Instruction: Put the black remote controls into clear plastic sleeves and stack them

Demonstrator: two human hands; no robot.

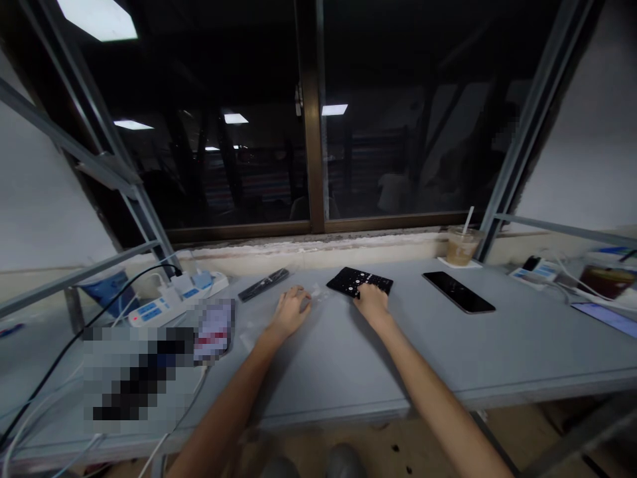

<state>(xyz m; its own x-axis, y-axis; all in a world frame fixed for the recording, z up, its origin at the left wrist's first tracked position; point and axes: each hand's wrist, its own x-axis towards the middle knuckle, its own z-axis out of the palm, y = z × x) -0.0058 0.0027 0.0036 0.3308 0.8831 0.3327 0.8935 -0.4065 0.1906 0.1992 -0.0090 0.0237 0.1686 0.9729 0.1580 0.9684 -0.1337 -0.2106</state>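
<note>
Over the middle of the table (338, 372), both your arms reach forward from the near edge, forearms slanting inward. Your right hand (372, 302) lies palm down at the near edge of the black card (351, 282), its fingers curled and touching it; you cannot tell from here whether they pinch it. The card lies flat near the window side, ahead of you and slightly right. Your left hand (291, 311) hovers or rests palm down, fingers loosely bent, thumb apart, grasping nothing visible, near the dark strip (263, 284). You have one card, one dark strip, one black phone (458, 292) to the right, one cup (462, 249) behind it and one white power strip (179, 300) at left.
</note>
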